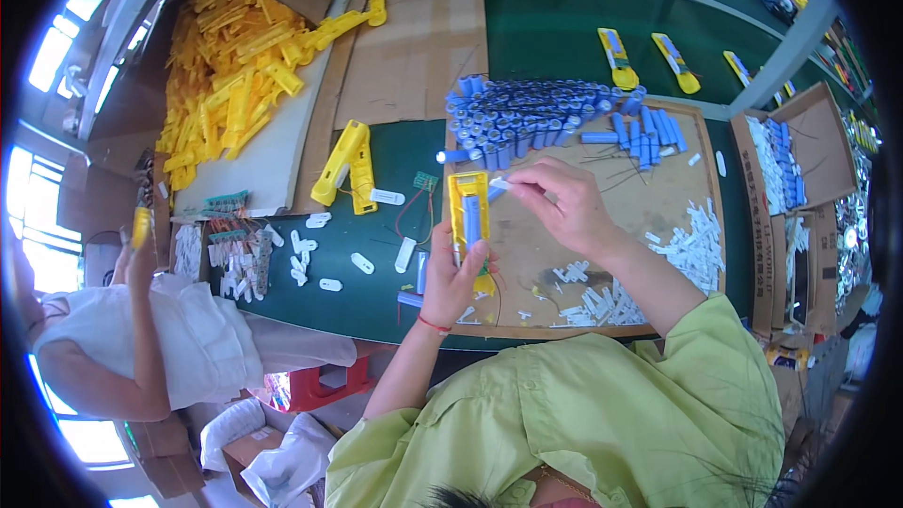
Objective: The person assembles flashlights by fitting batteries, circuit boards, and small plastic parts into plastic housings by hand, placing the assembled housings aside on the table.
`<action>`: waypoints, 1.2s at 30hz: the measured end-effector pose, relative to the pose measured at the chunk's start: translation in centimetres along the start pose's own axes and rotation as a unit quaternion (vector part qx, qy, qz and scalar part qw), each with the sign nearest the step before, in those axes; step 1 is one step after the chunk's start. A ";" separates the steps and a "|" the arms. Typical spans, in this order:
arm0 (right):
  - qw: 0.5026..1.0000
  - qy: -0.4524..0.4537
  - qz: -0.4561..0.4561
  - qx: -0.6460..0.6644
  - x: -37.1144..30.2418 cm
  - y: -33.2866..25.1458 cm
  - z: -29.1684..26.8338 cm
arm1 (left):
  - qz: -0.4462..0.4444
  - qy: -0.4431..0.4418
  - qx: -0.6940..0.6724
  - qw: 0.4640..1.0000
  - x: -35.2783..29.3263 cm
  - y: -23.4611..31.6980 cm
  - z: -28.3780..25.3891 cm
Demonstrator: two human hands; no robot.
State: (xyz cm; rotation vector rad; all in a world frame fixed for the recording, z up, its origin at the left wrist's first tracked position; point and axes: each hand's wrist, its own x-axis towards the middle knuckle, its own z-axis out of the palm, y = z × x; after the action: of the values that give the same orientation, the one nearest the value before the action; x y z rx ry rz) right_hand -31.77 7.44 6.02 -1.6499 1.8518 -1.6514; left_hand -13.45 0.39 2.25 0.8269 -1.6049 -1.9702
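My left hand (455, 280) is closed round a yellow plastic casing (457, 190), held upright over the near left part of the board. Inside the casing lies a blue cylindrical battery (472, 218). Close to the casing's upper right, my right hand (562, 205) pinches a small white strip (500, 183) between thumb and fingertips. Beyond both hands is a heap of blue batteries (527, 118) with dark wires. Small white pieces (691, 249) are piled at the board's right side. Left of my left hand lie a green circuit board (426, 182) with wires and a white oval cover (404, 255).
A large pile of yellow casings (235, 75) spills from a carton at the far left. Two casings (346, 169) lie nearer. Finished-looking yellow units (618, 58) sit on the green conveyor. Open cartons (816, 146) stand at right. Another person (150, 348) sits at left.
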 end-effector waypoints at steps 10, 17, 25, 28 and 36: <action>0.984 -0.041 0.141 0.097 4.2 0.5 5.1 | 0.049 0.032 0.089 0.994 1.4 -0.1 -1.6; 0.971 -0.102 0.203 0.067 7.1 2.3 5.5 | 0.044 0.018 0.160 0.986 3.2 2.7 -3.3; 0.951 -0.209 0.227 0.015 6.5 3.1 7.9 | 0.073 0.113 0.024 0.991 11.9 6.4 -3.9; 0.959 -0.159 0.235 0.010 10.5 4.6 7.0 | 0.103 0.036 0.068 0.992 13.2 7.8 -5.7; 0.901 -0.108 0.279 -0.313 18.7 22.4 -4.7 | 0.030 0.184 0.687 0.703 13.4 2.6 -21.6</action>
State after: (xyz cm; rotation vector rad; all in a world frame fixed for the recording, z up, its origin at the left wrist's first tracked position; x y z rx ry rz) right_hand -55.48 -9.13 -0.07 -1.1968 2.5602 -0.6477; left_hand -7.80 -24.40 -0.31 1.4475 -2.5909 -0.1206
